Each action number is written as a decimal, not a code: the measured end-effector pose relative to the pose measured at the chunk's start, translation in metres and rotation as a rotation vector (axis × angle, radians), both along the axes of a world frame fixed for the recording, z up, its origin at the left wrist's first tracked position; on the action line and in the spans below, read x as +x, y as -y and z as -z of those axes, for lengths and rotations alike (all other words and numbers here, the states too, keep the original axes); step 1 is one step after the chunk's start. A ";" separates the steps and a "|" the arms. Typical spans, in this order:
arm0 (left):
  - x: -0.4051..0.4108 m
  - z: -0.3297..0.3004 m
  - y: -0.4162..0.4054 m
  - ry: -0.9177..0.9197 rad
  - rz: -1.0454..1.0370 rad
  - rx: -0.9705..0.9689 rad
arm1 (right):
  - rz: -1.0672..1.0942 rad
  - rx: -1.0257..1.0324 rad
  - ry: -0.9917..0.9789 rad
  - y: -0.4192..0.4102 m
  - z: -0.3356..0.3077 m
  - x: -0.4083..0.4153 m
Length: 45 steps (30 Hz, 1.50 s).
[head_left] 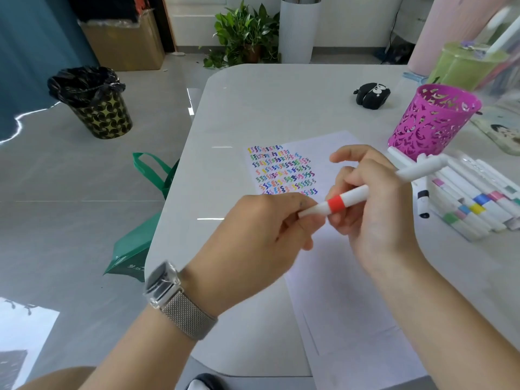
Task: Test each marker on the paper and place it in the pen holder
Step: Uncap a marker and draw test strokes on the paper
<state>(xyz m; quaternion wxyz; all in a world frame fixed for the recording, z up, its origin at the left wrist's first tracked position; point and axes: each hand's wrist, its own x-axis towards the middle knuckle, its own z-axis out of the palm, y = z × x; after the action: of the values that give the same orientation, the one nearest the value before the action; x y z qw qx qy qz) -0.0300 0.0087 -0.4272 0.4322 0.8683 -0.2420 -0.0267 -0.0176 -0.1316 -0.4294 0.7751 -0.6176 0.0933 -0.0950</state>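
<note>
A: Marker orientation?

B: White marker (334, 202) with a red band, long axis diagonal: one end low toward the left hand (253, 237), the other end rising up-right into the right hand (374, 204). Held in the air above the paper (323, 291), not touching it.

A: Grip state?

B: Left grip is closed, fingertips pinched on the lower-left end, which looks like the cap. Right grip is curled round the barrel past the red band. The right hand also carries a second white marker (419, 168), sticking out beyond its knuckles toward the pen holder (430, 122). Tip hidden, can't tell if the cap is seated.

A: Surroundings?

B: Coloured squiggles (281, 171) on the paper just beyond the left grip. Magenta cut-out pen holder stands upright beyond and right of the right grip, near. Row of white markers (475, 206) lies on the tabletop (281, 108) right of the right grip, one black-banded marker (423, 202) apart from the row. Black panda-faced object (371, 95) further back. Wristwatch (171, 296) on the left wrist.

A: Obstructions?

B: The hands cover the paper's middle.
</note>
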 end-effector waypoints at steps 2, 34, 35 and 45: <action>-0.005 0.001 0.007 -0.026 -0.003 -0.077 | 0.058 0.113 0.004 -0.004 0.003 -0.002; 0.012 0.007 -0.007 0.135 -0.309 0.150 | 0.048 -1.085 0.491 0.063 0.001 0.043; 0.013 0.010 -0.010 0.142 -0.290 0.270 | 0.124 -0.971 0.478 0.071 -0.006 0.049; 0.015 0.024 0.003 0.121 -0.169 0.654 | 0.670 -0.524 0.394 0.160 -0.020 0.098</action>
<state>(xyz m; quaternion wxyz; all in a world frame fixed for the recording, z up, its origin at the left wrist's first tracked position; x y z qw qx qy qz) -0.0146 0.0053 -0.4514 0.1164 0.9779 -0.1731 -0.0153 0.0808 -0.2920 -0.4097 0.5227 -0.6985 0.1115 -0.4759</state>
